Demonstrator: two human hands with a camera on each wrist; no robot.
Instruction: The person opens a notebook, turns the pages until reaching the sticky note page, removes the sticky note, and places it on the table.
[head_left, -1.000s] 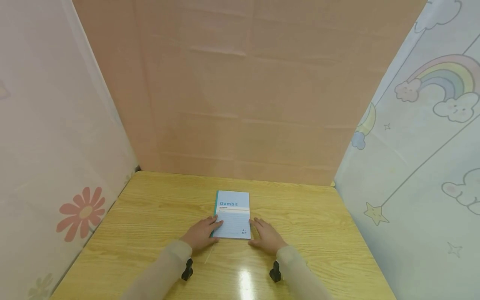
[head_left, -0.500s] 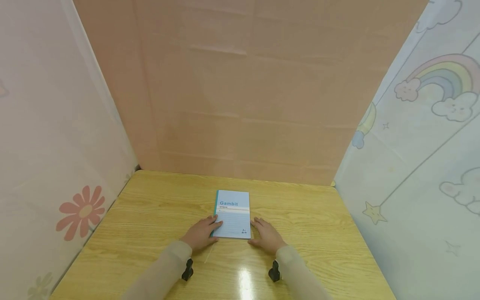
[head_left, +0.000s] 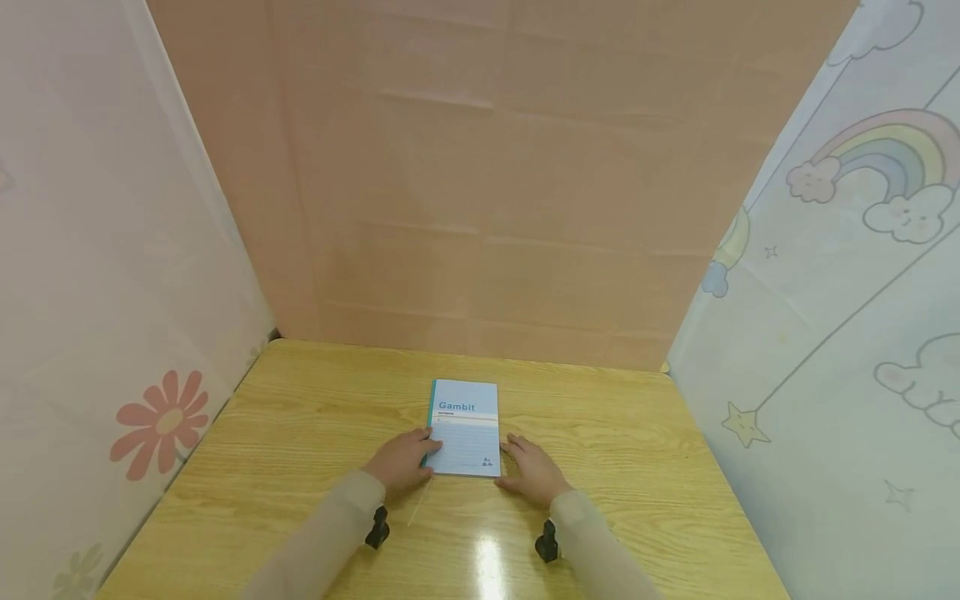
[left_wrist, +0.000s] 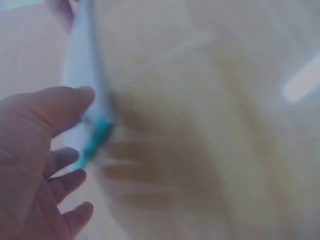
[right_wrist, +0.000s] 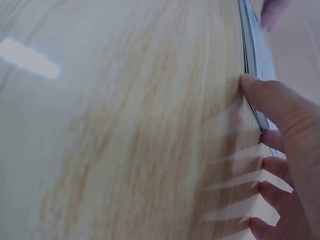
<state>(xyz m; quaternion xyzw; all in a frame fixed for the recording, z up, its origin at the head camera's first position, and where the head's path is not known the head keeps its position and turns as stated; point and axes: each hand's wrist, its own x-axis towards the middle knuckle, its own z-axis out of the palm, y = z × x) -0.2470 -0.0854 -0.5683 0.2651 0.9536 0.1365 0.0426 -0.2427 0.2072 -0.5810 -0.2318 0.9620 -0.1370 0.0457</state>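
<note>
A light blue Gambit notebook (head_left: 465,427) lies flat on the wooden table, its teal spine (left_wrist: 97,137) to the left. At its lower left corner rests my left hand (head_left: 400,462), fingertips right at the spine and relaxed. In the left wrist view the left thumb (left_wrist: 65,105) overlaps the notebook, blurred, with the other fingers spread beside the spine. My right hand (head_left: 534,473) lies along the lower right side, fingers loosely bent and fingertips at the edge. The right wrist view shows the right thumb (right_wrist: 272,97) by the notebook's near edge; its other fingertips stand on the table.
The wooden table (head_left: 315,417) meets a plain tan sheet (head_left: 480,208) at the back. Printed sheets hang on both sides, with a flower on the left and a rainbow on the right. Light reflects off the tabletop near the front. Black wrist mounts (head_left: 547,542) sit at the cuffs.
My left hand has drawn back slightly to the left, its fingers covering less of the notebook's cover. The right hand stays in nearly the same place, and the notebook lies almost unmoved.
</note>
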